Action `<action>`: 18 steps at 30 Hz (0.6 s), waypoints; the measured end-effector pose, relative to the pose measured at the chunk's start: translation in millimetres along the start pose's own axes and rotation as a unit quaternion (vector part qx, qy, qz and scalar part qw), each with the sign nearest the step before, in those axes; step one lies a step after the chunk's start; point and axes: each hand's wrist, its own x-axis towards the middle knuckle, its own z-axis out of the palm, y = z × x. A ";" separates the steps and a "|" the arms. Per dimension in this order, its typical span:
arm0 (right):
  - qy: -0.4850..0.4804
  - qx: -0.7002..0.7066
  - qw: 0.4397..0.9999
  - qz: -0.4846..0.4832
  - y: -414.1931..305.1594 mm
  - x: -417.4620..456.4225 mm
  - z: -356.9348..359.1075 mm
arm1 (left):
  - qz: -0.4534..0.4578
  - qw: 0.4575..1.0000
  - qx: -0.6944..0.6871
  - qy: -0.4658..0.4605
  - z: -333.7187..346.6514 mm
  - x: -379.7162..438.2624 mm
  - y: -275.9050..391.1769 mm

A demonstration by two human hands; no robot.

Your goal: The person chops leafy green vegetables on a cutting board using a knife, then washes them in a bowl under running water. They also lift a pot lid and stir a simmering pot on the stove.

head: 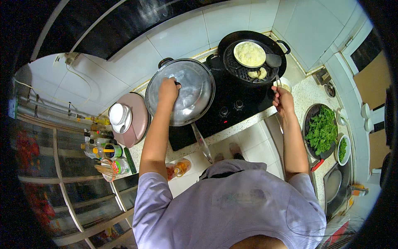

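My left hand (168,91) grips the black knob of a large glass lid (194,102) with a metal rim. Beneath it a pan's long handle (201,141) juts toward me; whether the lid rests on that pan or is just above it, I cannot tell. At the right, my right hand (283,101) holds the handle of a spatula (273,60), its dark blade inside a black wok (228,73). A perforated rack in the wok carries a white dish of pale, mashed-looking food (249,54). Pale food pieces (258,74) lie beside the dish.
Both vessels stand on a black glass cooktop (214,130). A small white bowl (284,84) sits beyond my right hand. Leafy greens (321,130) fill a red-handled pan on the right counter, near a white bowl of greens (343,149). Bottles (107,151) crowd the left counter.
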 end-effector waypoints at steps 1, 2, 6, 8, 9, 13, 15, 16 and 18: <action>0.003 -0.016 1.000 -0.015 -2.1 -13.5 -1.0 | 0.009 1.000 0.005 -0.003 1.1 3.2 -2.6; 0.002 -0.009 1.000 -0.018 0.3 -21.3 -7.9 | 0.018 1.000 0.010 -0.005 2.0 6.3 -4.3; 0.011 -0.036 0.996 -0.076 1.7 -69.1 -22.0 | 0.015 1.000 -0.013 -0.019 -3.9 10.4 -11.8; 0.021 -0.042 0.995 -0.086 3.4 -82.7 -30.8 | 0.040 0.999 -0.017 0.006 -2.9 10.2 -19.7; 0.027 -0.041 0.995 -0.088 3.5 -88.7 -36.5 | 0.034 0.999 -0.026 0.003 -4.6 9.9 -17.1; 0.031 -0.041 0.993 -0.105 5.6 -101.8 -52.7 | 0.029 0.998 -0.059 -0.008 -24.2 7.8 -11.3; 0.028 -0.029 0.993 -0.111 8.5 -104.7 -55.0 | 0.021 0.997 -0.076 -0.013 -36.2 8.7 -7.9; 0.031 -0.028 0.993 -0.108 9.8 -106.2 -54.9 | 0.019 0.997 -0.069 -0.026 -42.4 8.5 -6.8; 0.031 -0.034 0.993 -0.111 12.8 -111.5 -53.5 | 0.007 0.998 -0.055 -0.026 -53.8 6.2 -1.9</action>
